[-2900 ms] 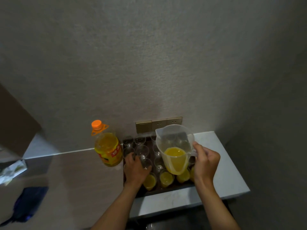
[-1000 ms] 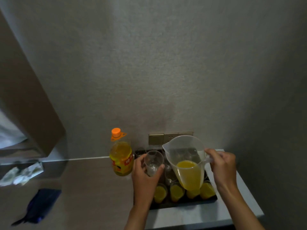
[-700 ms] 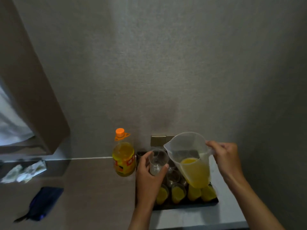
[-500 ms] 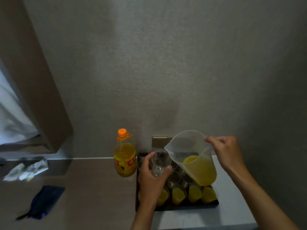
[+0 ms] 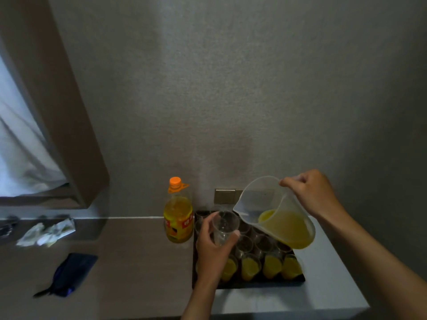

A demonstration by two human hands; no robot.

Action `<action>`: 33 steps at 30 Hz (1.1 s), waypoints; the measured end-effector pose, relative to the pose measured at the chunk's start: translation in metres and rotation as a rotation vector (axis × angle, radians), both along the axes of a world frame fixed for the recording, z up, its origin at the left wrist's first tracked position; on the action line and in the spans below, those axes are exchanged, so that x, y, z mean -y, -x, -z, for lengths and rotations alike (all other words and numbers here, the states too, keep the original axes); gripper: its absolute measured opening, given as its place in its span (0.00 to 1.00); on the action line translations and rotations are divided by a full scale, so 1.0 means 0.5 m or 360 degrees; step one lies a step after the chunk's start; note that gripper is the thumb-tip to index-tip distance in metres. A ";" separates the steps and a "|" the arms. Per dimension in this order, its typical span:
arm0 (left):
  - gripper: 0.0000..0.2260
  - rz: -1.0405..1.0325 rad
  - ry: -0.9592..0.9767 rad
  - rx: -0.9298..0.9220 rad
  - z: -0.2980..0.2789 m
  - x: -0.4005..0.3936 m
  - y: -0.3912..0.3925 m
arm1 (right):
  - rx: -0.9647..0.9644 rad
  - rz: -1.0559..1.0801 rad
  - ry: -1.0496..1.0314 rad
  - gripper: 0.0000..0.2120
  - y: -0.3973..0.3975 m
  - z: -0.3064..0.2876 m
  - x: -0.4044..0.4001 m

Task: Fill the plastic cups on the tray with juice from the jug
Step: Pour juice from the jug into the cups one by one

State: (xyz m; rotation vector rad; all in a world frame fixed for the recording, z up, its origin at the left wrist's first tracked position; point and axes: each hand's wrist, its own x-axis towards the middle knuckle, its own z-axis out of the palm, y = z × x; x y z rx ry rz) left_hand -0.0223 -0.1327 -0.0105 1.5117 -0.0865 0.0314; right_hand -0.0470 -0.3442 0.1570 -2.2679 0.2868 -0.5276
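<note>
My left hand [image 5: 213, 248] grips a clear plastic cup [image 5: 224, 226] and holds it above the left side of the dark tray [image 5: 254, 284]. My right hand [image 5: 309, 192] grips the handle of a translucent jug [image 5: 275, 211] of orange juice. The jug is tilted left, its spout just right of the cup's rim. No juice shows in the held cup. On the tray, several cups with juice [image 5: 250, 269] stand in the front row. Several clear cups [image 5: 245, 247] stand behind them.
A juice bottle [image 5: 178, 218] with an orange cap stands left of the tray, by the wall. A wall socket plate [image 5: 225, 195] sits behind the tray. A dark blue pouch [image 5: 69, 274] and crumpled paper [image 5: 47, 232] lie at the left. The white counter [image 5: 323, 294] ends near the right.
My left hand lifted a clear cup off the tray. My right hand raised the jug and tipped it further left, so the juice has run toward the spout.
</note>
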 end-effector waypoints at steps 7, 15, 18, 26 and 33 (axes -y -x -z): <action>0.27 0.0039 0.0046 0.0008 0.000 0.014 0.004 | -0.0095 -0.0084 0.0140 0.26 -0.007 -0.025 -0.006; 0.26 0.0091 0.0094 0.0044 -0.004 0.027 0.009 | -0.0156 -0.0083 0.0285 0.24 -0.008 -0.038 -0.004; 0.26 0.0100 0.0092 0.0047 -0.006 0.031 0.011 | -0.0179 -0.0075 0.0343 0.24 -0.008 -0.043 -0.002; 0.25 0.0160 0.0108 0.0027 -0.018 0.042 0.013 | -0.0184 -0.0092 0.0418 0.23 -0.013 -0.054 0.005; 0.25 0.0185 0.0098 0.0031 -0.021 0.047 0.012 | -0.0209 -0.0099 0.0466 0.24 -0.027 -0.061 0.007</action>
